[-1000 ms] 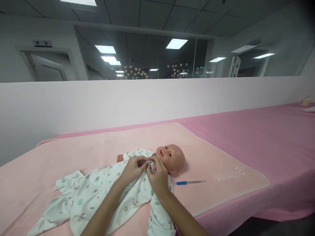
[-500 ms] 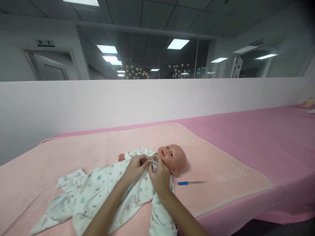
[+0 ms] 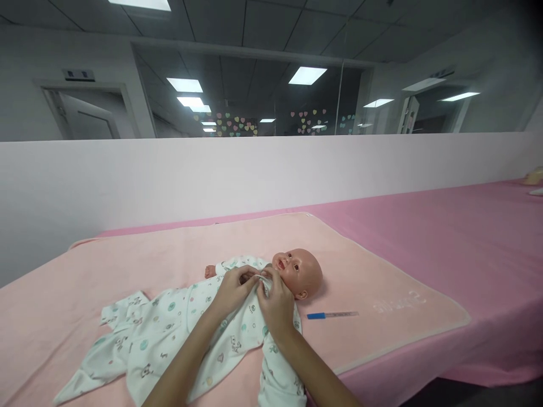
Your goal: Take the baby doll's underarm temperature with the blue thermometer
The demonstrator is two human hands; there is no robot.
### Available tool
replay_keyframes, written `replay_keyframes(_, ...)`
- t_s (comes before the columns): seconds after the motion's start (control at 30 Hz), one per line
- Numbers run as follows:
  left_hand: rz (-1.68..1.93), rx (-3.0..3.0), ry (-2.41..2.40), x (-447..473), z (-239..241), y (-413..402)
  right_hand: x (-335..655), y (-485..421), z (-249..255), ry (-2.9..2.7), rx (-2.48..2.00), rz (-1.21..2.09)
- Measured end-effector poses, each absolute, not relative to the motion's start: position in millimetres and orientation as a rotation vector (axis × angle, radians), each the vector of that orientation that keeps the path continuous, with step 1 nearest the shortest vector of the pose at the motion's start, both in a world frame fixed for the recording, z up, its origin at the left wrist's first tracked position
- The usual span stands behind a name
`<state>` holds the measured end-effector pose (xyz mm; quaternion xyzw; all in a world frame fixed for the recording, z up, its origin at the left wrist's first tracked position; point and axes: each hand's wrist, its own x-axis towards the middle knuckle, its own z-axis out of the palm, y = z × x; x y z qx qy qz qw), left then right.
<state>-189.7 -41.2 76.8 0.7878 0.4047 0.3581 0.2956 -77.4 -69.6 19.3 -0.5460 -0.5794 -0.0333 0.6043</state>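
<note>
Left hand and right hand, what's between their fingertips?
In the head view, a white edge of the printed baby outfit shows between the left hand and right hand, near the doll's head.

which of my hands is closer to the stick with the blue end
Your right hand. It's at the neck of the doll, left of the stick in view; your left hand is farther left.

the left hand (image 3: 233, 291) and right hand (image 3: 276, 305) partly hide the garment (image 3: 163, 316); its near sleeve (image 3: 279, 376) runs off the bottom edge.
</note>
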Motion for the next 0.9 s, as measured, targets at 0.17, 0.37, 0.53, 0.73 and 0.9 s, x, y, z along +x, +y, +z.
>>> replay_keyframes(0.17,0.964,2.082,1.057,-190.4,74.7,-40.7,-79.2,-73.9,24.0,-1.403,-1.347,-0.147)
replay_keyframes(0.37,0.957,2.23,1.13,-188.1,78.8,-47.4,-79.4,-75.9,25.4,-1.427,-1.367,-0.121)
replay_keyframes(0.53,0.918,2.331,1.186,-188.3,78.2,-46.7,-77.7,-74.3,22.0,-1.349,-1.268,-0.027)
replay_keyframes(0.73,0.878,2.333,1.175,-188.8,80.6,-48.5,-76.8,-74.1,23.4,-1.338,-1.231,-0.015)
replay_keyframes(0.9,0.887,2.197,1.074,-189.9,82.1,-47.5,-76.9,-72.0,21.7,-1.345,-1.223,-0.066)
